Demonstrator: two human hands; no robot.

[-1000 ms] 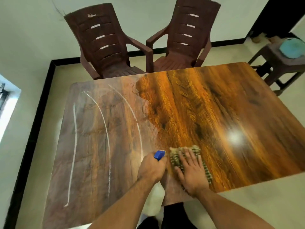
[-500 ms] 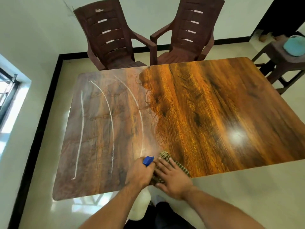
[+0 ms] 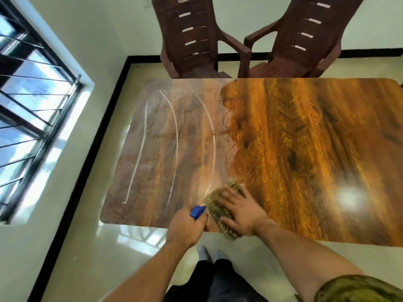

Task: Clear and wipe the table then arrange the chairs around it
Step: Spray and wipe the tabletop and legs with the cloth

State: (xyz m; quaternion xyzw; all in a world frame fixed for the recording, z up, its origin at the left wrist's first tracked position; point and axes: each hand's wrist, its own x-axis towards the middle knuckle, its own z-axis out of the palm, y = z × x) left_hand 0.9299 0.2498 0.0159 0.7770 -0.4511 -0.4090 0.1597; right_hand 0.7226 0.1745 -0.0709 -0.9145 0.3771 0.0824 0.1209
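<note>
Two hands meet at the near edge of the wooden worktop point(image 3: 294, 138). The left hand point(image 3: 185, 228) curls tightly round a spray bottle point(image 3: 198, 211); only its blue nozzle shows, the body hidden below the fist. The right hand point(image 3: 241, 211) lies flat, fingers spread, pressing a blurred striped cloth point(image 3: 218, 215) that overhangs the edge. Pale curved streaks point(image 3: 175, 138) cross the duller left part. Both brown plastic chairs point(image 3: 192, 40) stand beyond the far edge, tops cut off.

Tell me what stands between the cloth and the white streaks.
Nothing on the tabletop. The right hand presses the cloth beside the nearest white streak; the left hand, gripping the blue spray bottle, sits just left at the near edge.
</note>
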